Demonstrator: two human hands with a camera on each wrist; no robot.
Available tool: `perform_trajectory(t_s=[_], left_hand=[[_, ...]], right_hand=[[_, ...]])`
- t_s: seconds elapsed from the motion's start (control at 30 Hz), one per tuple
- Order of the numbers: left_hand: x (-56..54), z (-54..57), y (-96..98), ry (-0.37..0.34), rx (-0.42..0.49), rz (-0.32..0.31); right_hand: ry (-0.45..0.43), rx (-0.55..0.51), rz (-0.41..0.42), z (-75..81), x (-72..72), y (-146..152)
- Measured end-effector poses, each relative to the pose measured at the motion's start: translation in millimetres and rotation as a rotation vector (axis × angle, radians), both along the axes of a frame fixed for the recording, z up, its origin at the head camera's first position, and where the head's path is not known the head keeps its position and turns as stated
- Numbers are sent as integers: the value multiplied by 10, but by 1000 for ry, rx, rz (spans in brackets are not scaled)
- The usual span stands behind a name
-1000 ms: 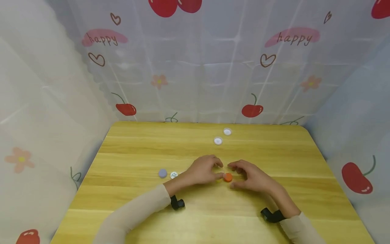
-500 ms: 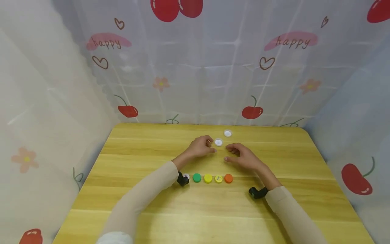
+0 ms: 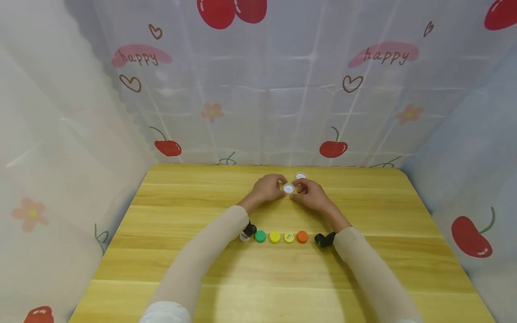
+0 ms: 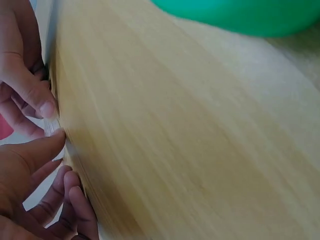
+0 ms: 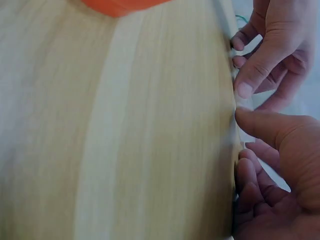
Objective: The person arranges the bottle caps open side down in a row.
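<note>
In the head view, a round white disc with a clear rim (image 3: 288,189) lies near the back of the table, between both hands. My left hand (image 3: 267,187) has its thumb and index finger curled at the disc's left edge. On the opposite edge, the thumb and index finger of my right hand (image 3: 312,194) hold it too. Both thumbs meet close together at the clear edge in the wrist views, where the left hand (image 4: 35,175) and right hand (image 5: 280,170) face each other. A second clear-rimmed white disc (image 3: 300,176) sits just behind, partly covered by the right hand.
Nearer me runs a row of cap-like discs: green (image 3: 260,236), yellow (image 3: 275,237), printed yellow (image 3: 289,237) and orange (image 3: 302,237). A whitish disc (image 3: 244,237) at its left is partly hidden by the wrist camera (image 3: 250,230). Patterned curtains (image 3: 258,121) enclose the wooden table (image 3: 274,278).
Both hands have moved from the coloured row toward the back of the table and closed in on the nearer white disc from either side. The coloured discs stay in place.
</note>
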State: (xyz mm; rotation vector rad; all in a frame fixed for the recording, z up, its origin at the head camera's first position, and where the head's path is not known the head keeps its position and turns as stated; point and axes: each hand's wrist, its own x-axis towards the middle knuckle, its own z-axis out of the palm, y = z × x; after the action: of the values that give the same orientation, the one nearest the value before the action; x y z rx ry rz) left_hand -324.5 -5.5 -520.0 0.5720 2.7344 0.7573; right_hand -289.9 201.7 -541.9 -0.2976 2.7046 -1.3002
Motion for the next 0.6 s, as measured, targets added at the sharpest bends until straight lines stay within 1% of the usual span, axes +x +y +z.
perform_trajectory(t_s=[0.17, 0.33, 0.47, 0.6], left_hand=[[-10, 1, 17, 9, -36, -10], [-9, -33, 5, 18, -33, -12], [-19, -48, -45, 24, 22, -54], [-27, -77, -157, 28, 137, -125]], right_hand=[[35, 12, -14, 10, -30, -36], [43, 32, -2, -5, -37, -33], [45, 15, 13, -20, -28, -6], [53, -33, 43, -5, 20, 24]])
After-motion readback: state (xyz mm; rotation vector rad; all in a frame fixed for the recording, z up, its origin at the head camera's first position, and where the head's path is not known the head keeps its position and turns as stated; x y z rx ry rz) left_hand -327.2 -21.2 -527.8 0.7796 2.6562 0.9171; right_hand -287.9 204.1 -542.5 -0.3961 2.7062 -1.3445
